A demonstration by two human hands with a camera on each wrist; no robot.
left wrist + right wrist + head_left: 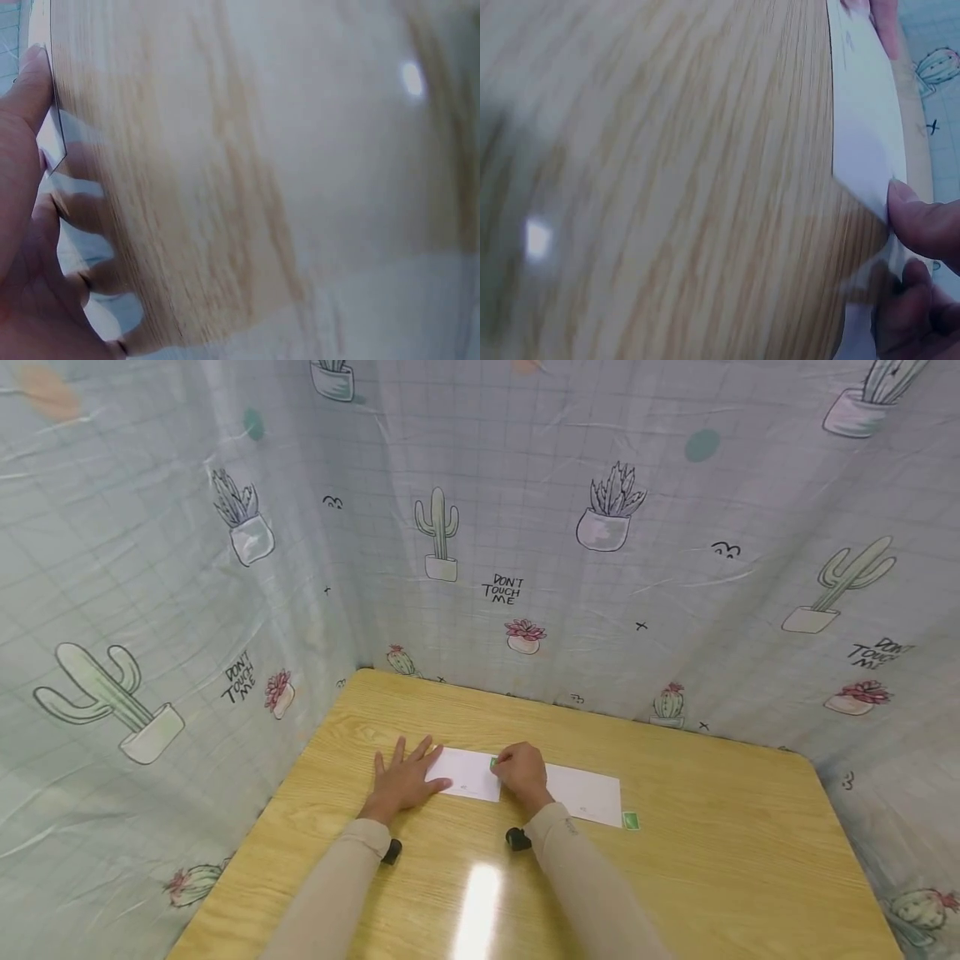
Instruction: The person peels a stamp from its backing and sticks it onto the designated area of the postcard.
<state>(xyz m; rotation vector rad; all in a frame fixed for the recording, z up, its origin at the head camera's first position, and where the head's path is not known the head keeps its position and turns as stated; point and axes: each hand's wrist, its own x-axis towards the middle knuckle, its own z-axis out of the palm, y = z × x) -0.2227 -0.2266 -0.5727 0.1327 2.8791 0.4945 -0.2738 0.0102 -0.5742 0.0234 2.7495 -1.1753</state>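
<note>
Two white rectangular papers, like envelopes, lie side by side on the wooden table in the head view. My left hand (405, 782) lies spread at the left end of the left paper (468, 772), its thumb pressing the paper; the left wrist view also shows this thumb (31, 86) on the edge. At that paper's upper right corner, my right hand (527, 775) has curled fingers and pinches a small green sticker (493, 763). In the right wrist view, the right thumb (922, 225) touches the corner of the paper (862, 105). The fingers partly hide the sticker.
The right paper (588, 792) lies partly behind my right hand. Another green square sticker (631, 821) sits at its lower right corner, on the table (720, 843). A cactus-print curtain (465, 635) hangs along the table's back and left edges.
</note>
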